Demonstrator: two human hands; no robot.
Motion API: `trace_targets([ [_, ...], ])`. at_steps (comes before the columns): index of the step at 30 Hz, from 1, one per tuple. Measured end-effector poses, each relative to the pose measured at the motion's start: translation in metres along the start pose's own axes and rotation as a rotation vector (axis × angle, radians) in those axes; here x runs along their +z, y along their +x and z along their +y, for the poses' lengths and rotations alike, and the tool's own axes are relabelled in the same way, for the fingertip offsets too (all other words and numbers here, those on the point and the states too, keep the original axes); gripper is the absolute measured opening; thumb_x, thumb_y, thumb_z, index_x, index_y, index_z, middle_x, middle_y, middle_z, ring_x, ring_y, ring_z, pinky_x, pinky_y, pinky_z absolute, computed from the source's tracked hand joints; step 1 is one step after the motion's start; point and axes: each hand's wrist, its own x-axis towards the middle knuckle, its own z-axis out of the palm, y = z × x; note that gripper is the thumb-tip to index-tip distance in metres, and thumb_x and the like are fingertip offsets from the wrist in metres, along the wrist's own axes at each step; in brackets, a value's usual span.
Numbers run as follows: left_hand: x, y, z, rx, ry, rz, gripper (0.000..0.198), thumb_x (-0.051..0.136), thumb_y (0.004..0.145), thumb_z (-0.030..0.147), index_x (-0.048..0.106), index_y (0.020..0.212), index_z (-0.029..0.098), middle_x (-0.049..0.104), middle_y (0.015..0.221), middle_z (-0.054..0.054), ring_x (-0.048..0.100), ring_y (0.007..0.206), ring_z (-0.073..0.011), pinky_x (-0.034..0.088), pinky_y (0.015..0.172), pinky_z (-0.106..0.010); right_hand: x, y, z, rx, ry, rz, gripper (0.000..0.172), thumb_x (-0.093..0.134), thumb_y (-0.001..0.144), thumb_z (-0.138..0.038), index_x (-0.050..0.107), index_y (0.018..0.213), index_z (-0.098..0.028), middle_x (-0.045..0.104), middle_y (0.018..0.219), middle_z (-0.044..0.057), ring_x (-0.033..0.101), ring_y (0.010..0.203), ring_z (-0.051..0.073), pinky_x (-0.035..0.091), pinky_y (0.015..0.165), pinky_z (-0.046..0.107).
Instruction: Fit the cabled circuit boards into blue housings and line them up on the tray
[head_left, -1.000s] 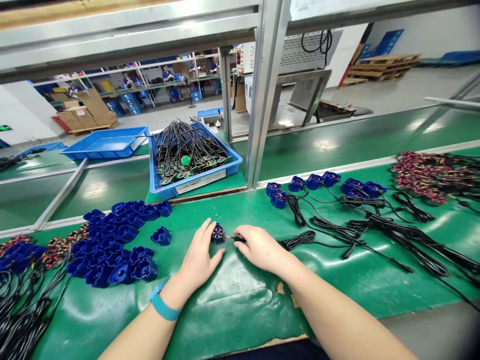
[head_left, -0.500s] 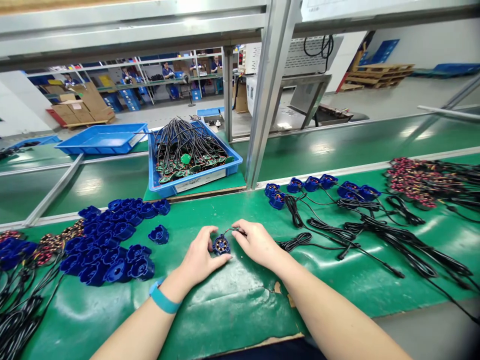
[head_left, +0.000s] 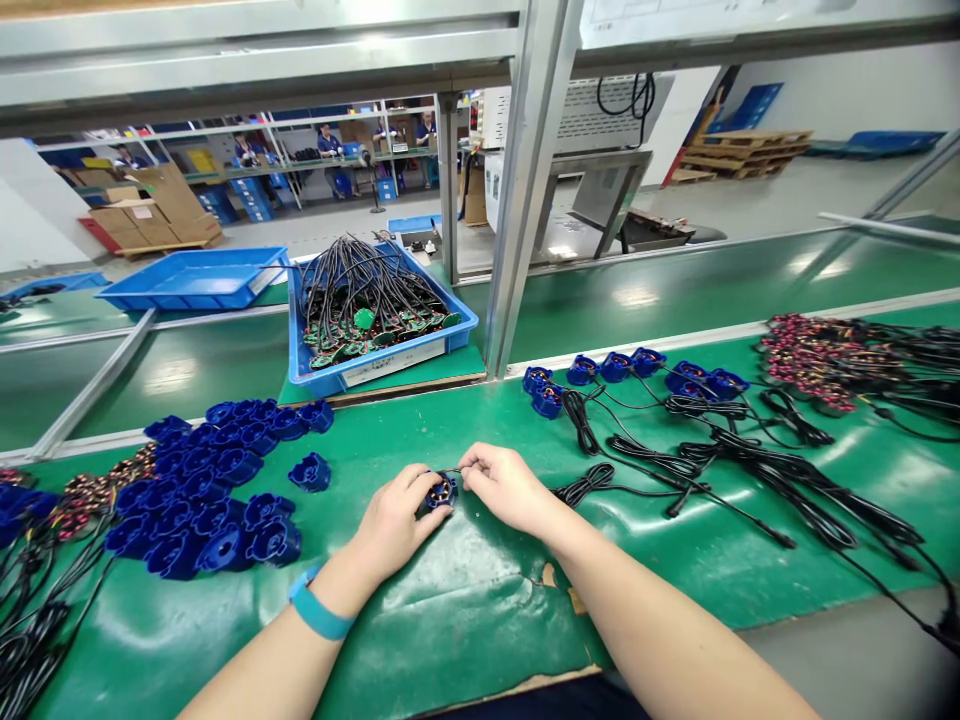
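Observation:
My left hand (head_left: 394,520) is closed around a small round blue housing (head_left: 440,491) with a copper coil inside, held just above the green mat (head_left: 465,610). My right hand (head_left: 504,486) pinches a thin black wire (head_left: 585,485) at the housing's right edge. The wire runs right into a coiled black cable on the mat. A pile of empty blue housings (head_left: 210,485) lies to the left of my left hand, with one loose housing (head_left: 309,472) nearest.
A blue bin (head_left: 379,350) of wired green boards stands behind the hands. Right of a metal post (head_left: 517,200) lie finished blue housings with cables (head_left: 637,375) and a heap of copper coils (head_left: 814,355). An empty blue tray (head_left: 195,280) sits at the back left.
The housing has been lifted off the mat and turned coil-side up. My left hand has curled around it, and my right hand has shifted to pinch the wire at its rim.

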Motion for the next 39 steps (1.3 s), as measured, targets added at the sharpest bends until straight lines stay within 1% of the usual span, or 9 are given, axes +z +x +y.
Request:
trace_targets([
  [3,0.004,-0.002,-0.001,0.003,0.022,0.009,0.037,0.066,0.091,0.04,0.057,0.123,0.023,0.067,0.114,-0.011,0.068,0.102,-0.0232,0.06,0.087,-0.037,0.005,0.0,0.002,0.062,0.033,0.034,0.009,0.053,0.084,-0.017,0.062,0.084,-0.018,0.067,0.07,0.0,0.06,0.064,0.014,0.044,0.062,0.025],
  [7,0.006,-0.003,-0.001,0.007,0.04,0.03,0.042,0.066,0.091,0.042,0.057,0.127,0.022,0.067,0.118,-0.012,0.068,0.105,-0.0244,0.06,0.092,-0.039,0.01,-0.001,0.004,0.074,0.029,0.087,0.007,0.053,0.084,-0.018,0.059,0.086,-0.02,0.064,0.067,-0.002,0.057,0.06,0.014,0.044,0.061,0.025],
  [15,0.004,-0.001,0.003,0.013,0.068,0.051,0.037,0.064,0.092,0.044,0.062,0.121,0.021,0.069,0.116,-0.011,0.071,0.101,-0.0239,0.062,0.087,-0.037,0.013,-0.01,-0.005,0.091,0.023,0.031,0.007,0.051,0.086,-0.018,0.056,0.082,-0.02,0.064,0.065,-0.002,0.056,0.054,0.012,0.042,0.056,0.025],
  [22,0.007,-0.002,0.001,0.022,0.078,0.073,0.044,0.066,0.09,0.044,0.058,0.126,0.02,0.069,0.117,-0.012,0.07,0.105,-0.0244,0.061,0.09,-0.038,0.013,-0.009,-0.007,0.134,0.027,0.053,0.008,0.051,0.087,-0.018,0.054,0.08,-0.021,0.064,0.063,-0.002,0.055,0.05,0.011,0.042,0.053,0.024],
  [29,0.008,-0.003,0.001,0.041,0.116,0.087,0.041,0.064,0.091,0.046,0.062,0.122,0.019,0.07,0.114,-0.011,0.072,0.097,-0.0223,0.063,0.084,-0.035,0.015,-0.009,-0.007,0.19,0.193,0.001,0.004,0.049,0.085,-0.02,0.051,0.083,-0.021,0.061,0.059,-0.006,0.05,0.038,0.009,0.037,0.04,0.02],
  [34,0.012,-0.005,0.001,0.048,0.149,0.117,0.041,0.061,0.093,0.046,0.063,0.123,0.018,0.069,0.116,-0.012,0.071,0.098,-0.0226,0.062,0.086,-0.036,0.017,-0.009,-0.01,0.212,0.321,-0.017,0.002,0.048,0.083,-0.023,0.05,0.084,-0.022,0.06,0.059,-0.006,0.05,0.037,0.01,0.033,0.035,0.02],
  [36,0.013,-0.004,0.002,0.049,0.154,0.114,0.041,0.061,0.093,0.046,0.063,0.122,0.018,0.069,0.113,-0.012,0.071,0.095,-0.0223,0.063,0.083,-0.036,0.018,-0.01,-0.011,0.201,0.343,-0.013,0.004,0.048,0.084,-0.026,0.05,0.084,-0.022,0.059,0.059,-0.006,0.049,0.037,0.01,0.034,0.036,0.021],
  [39,0.012,-0.003,0.005,0.039,0.17,0.114,0.041,0.062,0.092,0.048,0.064,0.119,0.018,0.07,0.109,-0.011,0.072,0.09,-0.0221,0.063,0.079,-0.035,0.02,-0.012,-0.011,0.123,0.253,0.068,0.007,0.05,0.085,-0.029,0.052,0.084,-0.022,0.058,0.059,-0.005,0.052,0.043,0.011,0.04,0.043,0.023],
])
